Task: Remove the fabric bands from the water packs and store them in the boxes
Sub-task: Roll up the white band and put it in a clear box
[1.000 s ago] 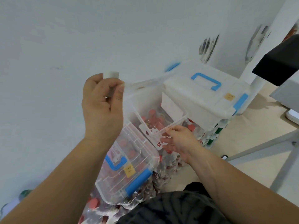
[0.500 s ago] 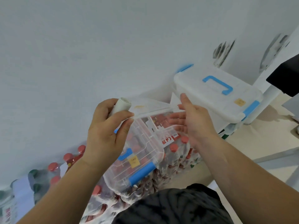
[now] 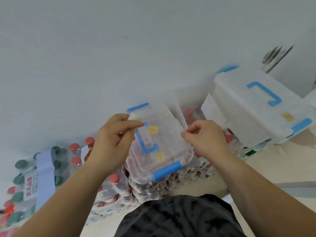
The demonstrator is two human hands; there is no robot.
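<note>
One band (image 3: 135, 116) in left hand (image 3: 111, 147); clear box (image 3: 171, 147), white box (image 3: 248, 117) nearby.

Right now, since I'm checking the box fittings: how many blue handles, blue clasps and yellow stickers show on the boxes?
blue handles: 2
blue clasps: 4
yellow stickers: 3
Total: 9
</note>
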